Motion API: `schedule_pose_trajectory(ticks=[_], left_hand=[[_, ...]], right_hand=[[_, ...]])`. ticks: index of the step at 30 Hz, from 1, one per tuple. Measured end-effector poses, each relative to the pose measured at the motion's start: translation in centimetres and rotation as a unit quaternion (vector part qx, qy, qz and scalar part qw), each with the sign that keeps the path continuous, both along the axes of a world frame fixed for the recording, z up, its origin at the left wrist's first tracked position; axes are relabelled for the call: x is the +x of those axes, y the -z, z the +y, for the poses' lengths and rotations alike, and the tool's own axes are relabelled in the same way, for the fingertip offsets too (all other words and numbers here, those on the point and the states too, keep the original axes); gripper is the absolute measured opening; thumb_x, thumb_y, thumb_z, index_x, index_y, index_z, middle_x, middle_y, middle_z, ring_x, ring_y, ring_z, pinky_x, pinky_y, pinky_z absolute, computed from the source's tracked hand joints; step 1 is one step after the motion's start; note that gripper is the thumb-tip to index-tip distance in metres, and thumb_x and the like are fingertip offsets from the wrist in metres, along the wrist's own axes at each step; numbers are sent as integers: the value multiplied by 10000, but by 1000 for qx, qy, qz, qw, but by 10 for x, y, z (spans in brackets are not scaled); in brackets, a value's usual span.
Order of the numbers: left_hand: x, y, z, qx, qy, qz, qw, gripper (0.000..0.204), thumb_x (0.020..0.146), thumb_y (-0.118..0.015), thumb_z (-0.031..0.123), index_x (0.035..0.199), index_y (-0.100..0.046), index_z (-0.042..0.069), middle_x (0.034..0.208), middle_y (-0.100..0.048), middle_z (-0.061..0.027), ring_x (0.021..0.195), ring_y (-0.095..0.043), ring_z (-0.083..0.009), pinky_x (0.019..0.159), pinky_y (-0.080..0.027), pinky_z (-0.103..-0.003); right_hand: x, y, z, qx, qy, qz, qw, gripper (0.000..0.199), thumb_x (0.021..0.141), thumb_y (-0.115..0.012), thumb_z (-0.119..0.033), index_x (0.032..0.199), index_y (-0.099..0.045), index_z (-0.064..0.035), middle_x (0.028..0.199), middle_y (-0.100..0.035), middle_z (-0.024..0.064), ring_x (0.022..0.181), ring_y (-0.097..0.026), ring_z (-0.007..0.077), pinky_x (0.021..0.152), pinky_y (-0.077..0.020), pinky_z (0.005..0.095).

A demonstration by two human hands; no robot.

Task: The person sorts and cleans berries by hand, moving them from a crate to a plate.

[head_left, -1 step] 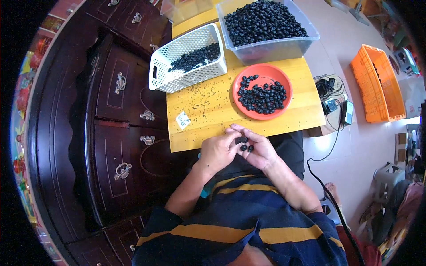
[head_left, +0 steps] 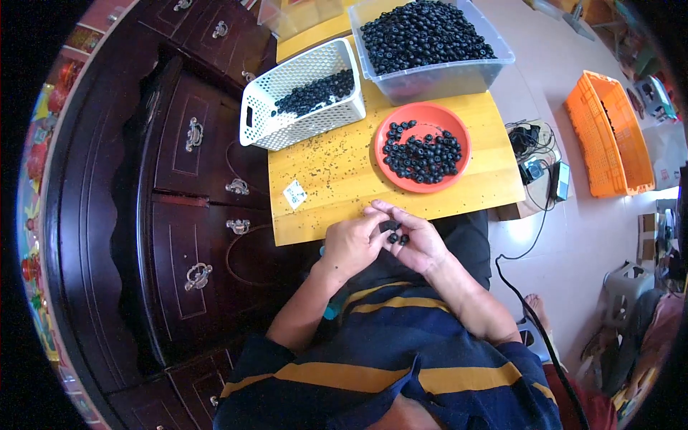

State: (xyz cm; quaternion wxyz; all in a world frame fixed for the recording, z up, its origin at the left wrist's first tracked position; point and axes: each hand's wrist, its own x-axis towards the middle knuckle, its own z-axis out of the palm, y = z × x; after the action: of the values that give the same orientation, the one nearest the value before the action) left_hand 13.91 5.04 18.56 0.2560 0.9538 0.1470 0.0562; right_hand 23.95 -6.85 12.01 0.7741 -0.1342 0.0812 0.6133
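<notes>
Black rings (head_left: 396,233) pinched between both hands' curled fingers (head_left: 378,231) at table edge (head_left: 315,231).

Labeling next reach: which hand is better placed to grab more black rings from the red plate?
Likely the left hand: its fingers only pinch at the rings cupped in the right hand, which is occupied. The plate lies just ahead of both.

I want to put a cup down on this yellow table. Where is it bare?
Bare wood lies between the white basket, the orange plate and the small card, though dotted with black specks. The far end is crowded by the clear bin.
</notes>
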Motion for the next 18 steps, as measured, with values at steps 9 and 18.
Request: schedule_pose_trajectory(ticks=[9, 18], left_hand=[[-3, -14, 3, -50, -47, -50, 996, 210, 833, -729, 109, 1035, -684, 69, 703, -674, -83, 610, -682, -220, 571, -525, -342], [-5, -11, -4, -47, -43, -52, 997, 193, 829, -737, 137, 995, -663, 73, 693, -669, -96, 623, -685, -284, 570, -535, -381]], right_hand=[[-3, -1, -12, -75, -42, -71, 994, 220, 1035, -539, -308, 1113, -624, -121, 960, -645, -10, 795, -591, 93, 713, -514, 263], [-6, -1, -16, -36, -76, -107, 991, 186, 1003, -616, -330, 963, -579, -152, 740, -472, -78, 540, -345, 20, 440, -233, 168]])
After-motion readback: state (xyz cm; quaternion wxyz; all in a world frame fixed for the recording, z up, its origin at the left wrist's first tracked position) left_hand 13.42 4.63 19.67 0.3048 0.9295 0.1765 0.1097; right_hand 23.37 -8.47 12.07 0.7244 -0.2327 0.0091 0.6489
